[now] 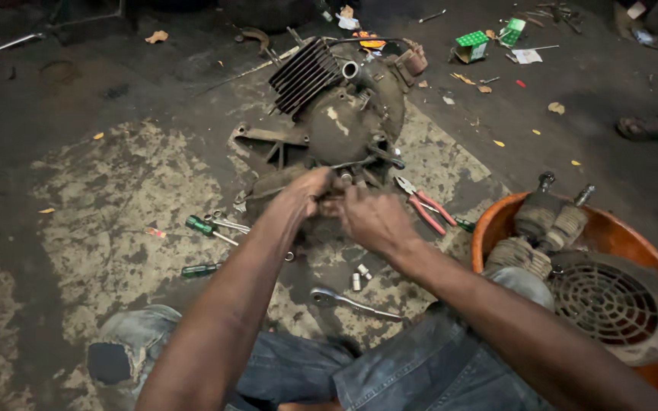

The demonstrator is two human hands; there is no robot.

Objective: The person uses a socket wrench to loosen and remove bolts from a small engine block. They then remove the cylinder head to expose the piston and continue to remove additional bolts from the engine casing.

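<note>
greasy metal meets both hands at the near edge of a small engine lying on the stained concrete floor. left hand curls shut on a part at the engine's lower rim; what it grips is hidden. right hand pinches closed just beside it, fingertips touching the same spot. red-handled pliers lie just right, green-handled screwdrivers left, a ratchet wrench near the knees. an orange basin with parts sits far right.
</note>
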